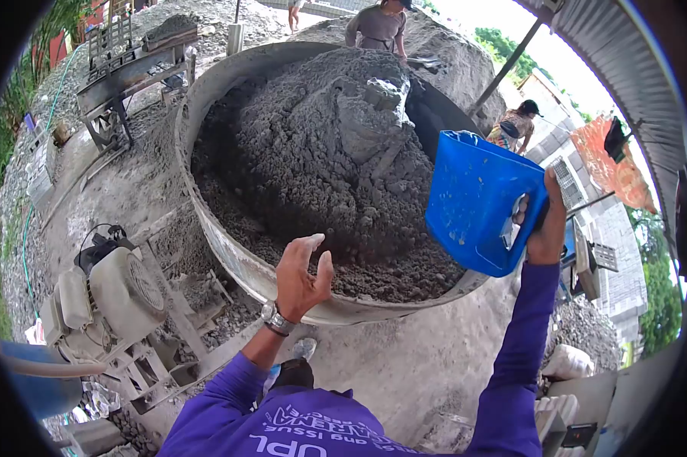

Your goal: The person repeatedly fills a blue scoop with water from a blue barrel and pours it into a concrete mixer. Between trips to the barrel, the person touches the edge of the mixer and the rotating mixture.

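Observation:
My right hand point(547, 228) is closed around the handle of a blue plastic jug point(469, 202) with a cut-open top, raised above the right side of a large round metal mixing pan point(233, 255). The jug is tilted slightly, and its inside is mostly hidden. My left hand point(304, 279) is over the pan's near edge with fingers apart and nothing in it. A watch point(276, 318) sits on that wrist. Grey, crumbly sand-and-cement mix point(320, 167) is heaped in the pan, with a pale lump point(385, 93) near the top.
A dusty motor point(118, 293) stands on a frame left of the pan, near a blue barrel point(42, 381). Metal block-making equipment point(122, 87) is behind it. One person point(377, 29) is beyond the pan; another point(515, 126) is near stacked blocks point(616, 259).

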The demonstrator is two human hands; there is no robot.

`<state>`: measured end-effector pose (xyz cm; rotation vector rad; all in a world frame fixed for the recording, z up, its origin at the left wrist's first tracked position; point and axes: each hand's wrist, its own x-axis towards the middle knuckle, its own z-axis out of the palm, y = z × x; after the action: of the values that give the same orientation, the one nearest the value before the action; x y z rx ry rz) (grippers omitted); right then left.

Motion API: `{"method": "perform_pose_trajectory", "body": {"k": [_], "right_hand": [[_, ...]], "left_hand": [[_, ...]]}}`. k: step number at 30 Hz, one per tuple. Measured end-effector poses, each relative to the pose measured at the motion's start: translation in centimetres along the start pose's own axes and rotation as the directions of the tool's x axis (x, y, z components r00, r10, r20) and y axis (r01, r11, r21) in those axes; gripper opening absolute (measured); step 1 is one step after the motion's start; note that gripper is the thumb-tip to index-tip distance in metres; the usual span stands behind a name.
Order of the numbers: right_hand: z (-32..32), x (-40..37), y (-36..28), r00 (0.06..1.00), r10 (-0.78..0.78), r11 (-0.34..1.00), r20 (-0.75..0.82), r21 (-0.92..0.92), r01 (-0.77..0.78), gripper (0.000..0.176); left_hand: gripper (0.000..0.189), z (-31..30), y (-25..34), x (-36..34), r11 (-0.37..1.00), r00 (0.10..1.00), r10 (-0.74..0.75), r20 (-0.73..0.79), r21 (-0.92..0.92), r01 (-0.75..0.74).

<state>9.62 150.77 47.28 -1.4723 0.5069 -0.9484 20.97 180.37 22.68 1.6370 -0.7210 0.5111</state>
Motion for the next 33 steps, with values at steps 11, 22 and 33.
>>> {"method": "perform_pose_trajectory", "body": {"k": [11, 22, 33], "right_hand": [[11.0, 19.8, 7.6, 0.934, 0.136, 0.968, 0.33, -0.243, -0.055, 0.043], [14.1, 25.0, 6.7, 0.902, 0.21, 0.869, 0.378, -0.494, 0.004, 0.051], [14.2, 29.3, 3.1, 0.936, 0.096, 0.691, 0.337, -0.7, 0.181, 0.054]], "left_hand": [[0.039, 0.8, -0.5, 0.7, 0.981, 0.994, -0.099, -0.048, 0.161, 0.106], [0.033, 1.3, -0.8, 0.8, 0.976, 0.99, -0.084, -0.111, 0.19, 0.104], [0.038, 1.2, -1.2, 0.7, 0.978, 0.992, -0.077, -0.101, 0.187, 0.094]]}}
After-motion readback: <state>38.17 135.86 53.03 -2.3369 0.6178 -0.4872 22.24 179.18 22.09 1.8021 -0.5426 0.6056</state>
